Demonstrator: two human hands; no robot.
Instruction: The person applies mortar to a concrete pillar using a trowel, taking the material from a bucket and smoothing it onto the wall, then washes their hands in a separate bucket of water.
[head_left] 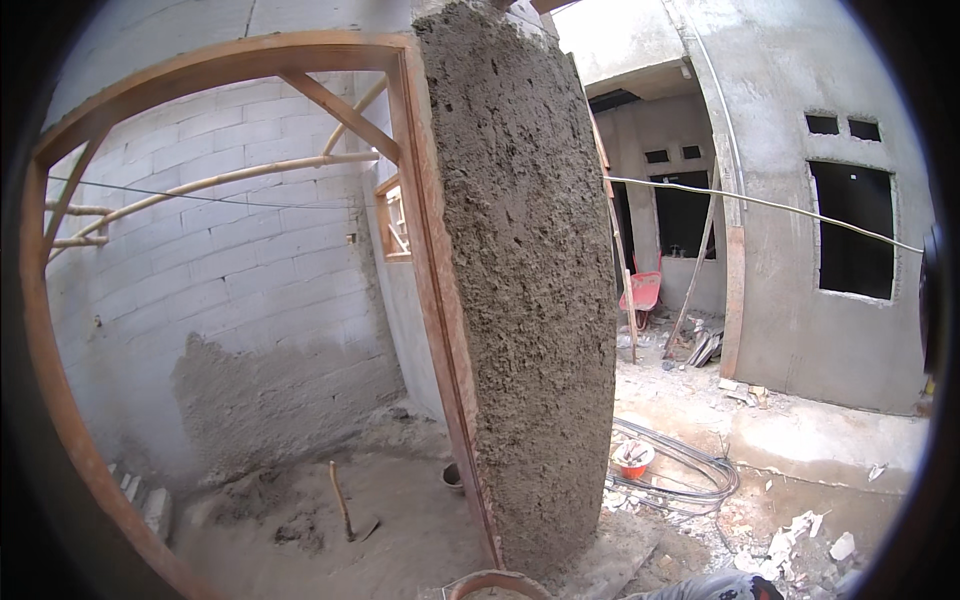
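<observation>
Neither of my hands shows in the head view. Straight ahead stands a narrow wall section [525, 290] covered in rough, wet-looking grey mortar. A brown wooden door frame [432, 250] runs up along its left edge. Close to me, the curved rim of a bucket or tub [497, 577] pokes in at the lower edge, its contents out of sight. Greyish cloth [705, 588] with a dark and red patch appears at the bottom right; whether it is a sleeve or a trouser leg, I cannot tell.
Through the frame, a hoe [342, 502] stands in grey mortar on the floor, with a dark bucket [453, 477] nearby. On the right lie coiled cables [715, 480], an orange bucket [633, 460] and rubble [795, 540]. A red wheelbarrow [643, 290] stands farther back. A cable [760, 200] crosses at height.
</observation>
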